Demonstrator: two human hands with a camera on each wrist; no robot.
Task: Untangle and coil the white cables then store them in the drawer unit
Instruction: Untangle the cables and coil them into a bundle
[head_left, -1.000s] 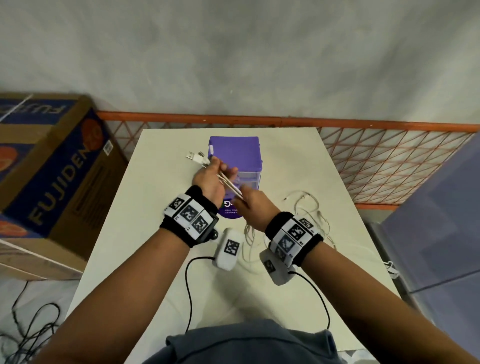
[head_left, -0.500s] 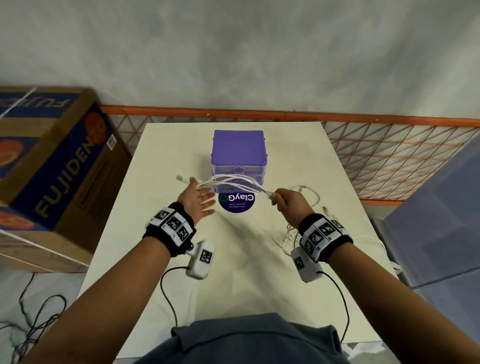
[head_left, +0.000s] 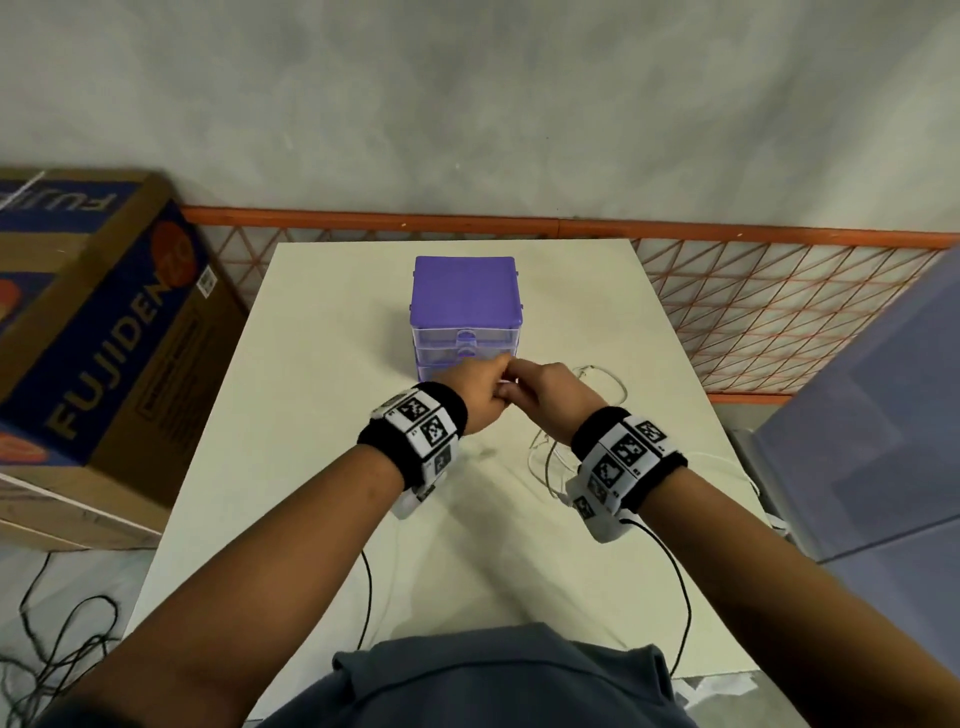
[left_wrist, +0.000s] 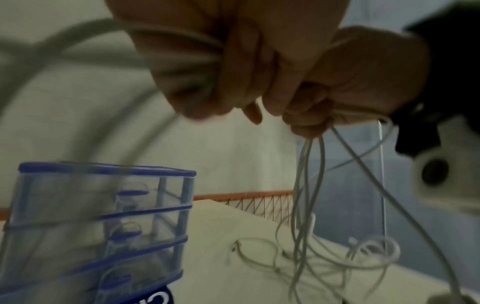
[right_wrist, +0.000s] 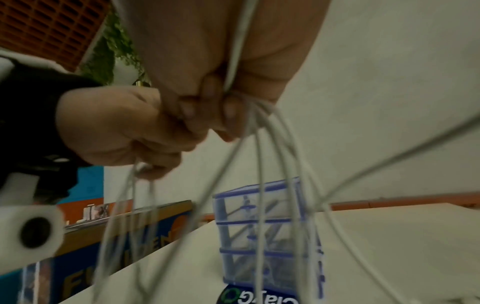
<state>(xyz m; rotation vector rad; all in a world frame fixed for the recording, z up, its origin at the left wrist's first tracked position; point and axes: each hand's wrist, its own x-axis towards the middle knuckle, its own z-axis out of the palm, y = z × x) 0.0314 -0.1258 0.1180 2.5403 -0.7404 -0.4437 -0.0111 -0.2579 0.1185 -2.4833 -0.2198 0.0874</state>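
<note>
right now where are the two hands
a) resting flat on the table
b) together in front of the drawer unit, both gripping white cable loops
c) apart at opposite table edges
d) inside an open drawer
b: the left hand and right hand meet just in front of the drawer unit, each holding loops of white cable; the drawers look closed.

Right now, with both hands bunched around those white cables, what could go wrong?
Strands trail from the right hand down to the loose cables still lying on the table, so lifting may drag them into a fresh tangle. The loops hanging from the left hand swing close to the drawer unit and might snag on it.
</note>
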